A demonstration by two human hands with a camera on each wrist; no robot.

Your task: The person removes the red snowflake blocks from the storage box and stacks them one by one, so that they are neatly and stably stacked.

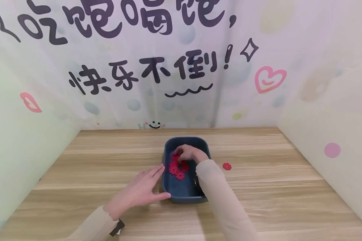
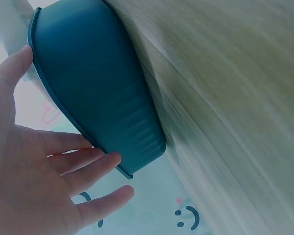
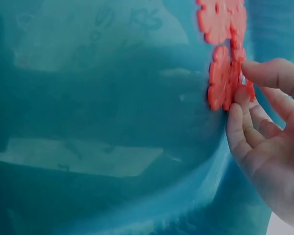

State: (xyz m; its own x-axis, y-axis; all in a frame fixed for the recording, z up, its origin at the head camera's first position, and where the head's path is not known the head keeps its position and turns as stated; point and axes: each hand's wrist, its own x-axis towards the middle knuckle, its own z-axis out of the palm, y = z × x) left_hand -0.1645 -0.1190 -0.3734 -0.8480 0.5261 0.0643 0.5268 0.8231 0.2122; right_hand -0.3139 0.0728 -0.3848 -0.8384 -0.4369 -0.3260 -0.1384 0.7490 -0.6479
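Observation:
A dark blue rectangular bin (image 1: 183,191) stands on the table, with several red flower-shaped plastic pieces (image 1: 180,175) inside toward its left side. My left hand (image 1: 140,189) steadies the bin from the left, thumb and fingertips touching its rim (image 2: 59,103), fingers nearly straight. Inside the bin is my right hand (image 1: 188,154), over the far end of the pieces. In the right wrist view its thumb and fingers pinch a red flower-shaped piece (image 3: 249,90) beside others that touch each other. The right forearm hides part of the bin's right side.
One loose red flower piece (image 1: 227,166) lies on the wooden table (image 1: 259,187) to the right of the bin. A printed cloth (image 1: 181,110) hangs along the back, and pale side walls rise at left and right.

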